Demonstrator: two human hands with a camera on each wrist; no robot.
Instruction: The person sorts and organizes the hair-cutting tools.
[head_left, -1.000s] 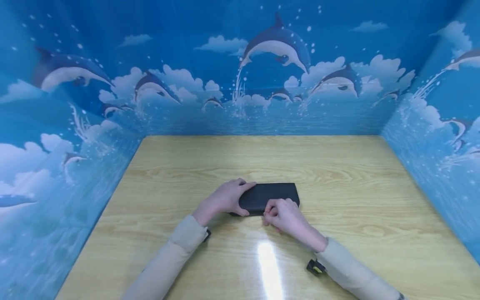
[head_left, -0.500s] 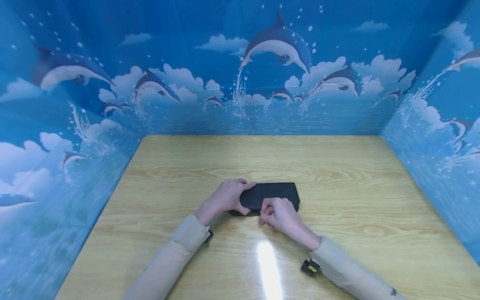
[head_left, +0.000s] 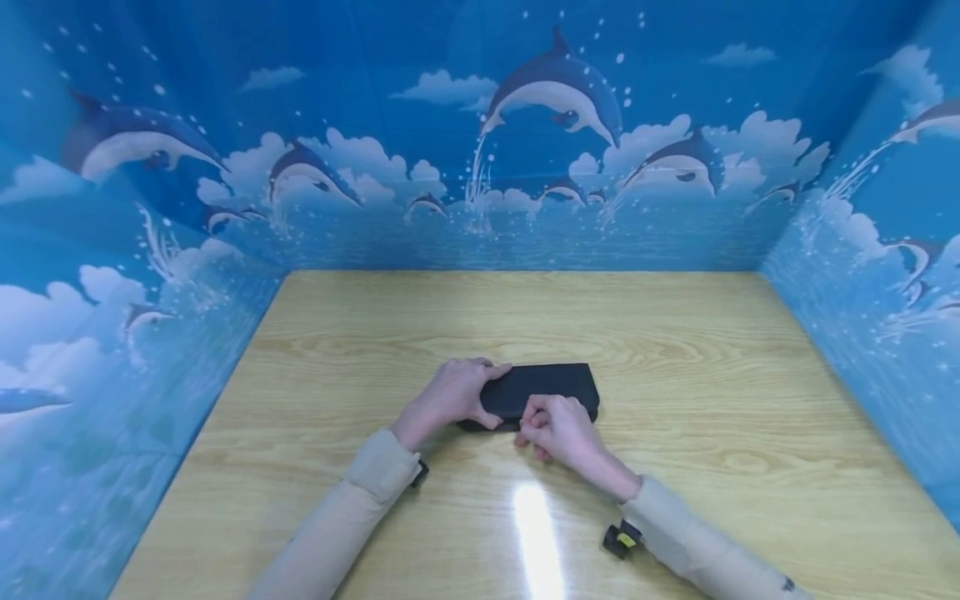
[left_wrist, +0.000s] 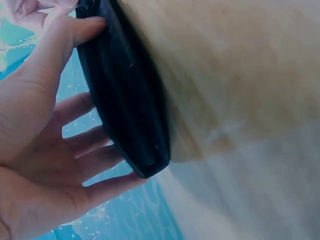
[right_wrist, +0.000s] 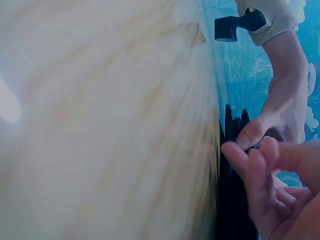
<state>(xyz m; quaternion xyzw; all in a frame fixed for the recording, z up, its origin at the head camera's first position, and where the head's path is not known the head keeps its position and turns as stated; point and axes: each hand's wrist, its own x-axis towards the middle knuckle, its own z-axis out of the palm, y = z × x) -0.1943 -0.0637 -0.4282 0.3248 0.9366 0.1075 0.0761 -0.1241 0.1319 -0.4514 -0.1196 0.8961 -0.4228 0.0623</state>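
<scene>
A flat black oblong case lies on the wooden table in the head view. My left hand holds its left end, with the thumb along the front edge and the fingers around the back. Seen from the left wrist, the case shows a long grooved side, and the thumb presses near its far end. My right hand pinches at the front edge with thumb and forefinger. From the right wrist, those fingertips of the right hand meet beside the dark edge; what lies between them is too hidden to tell.
The wood-grained table spreads around the case, with a bright light reflection near its front. Blue dolphin-print curtains border it at the back and both sides. A small black device is strapped at the right wrist.
My right hand has slid slightly left along the front edge of the case, mostly in the first half second. The left hand keeps its hold, and the case has hardly moved.
</scene>
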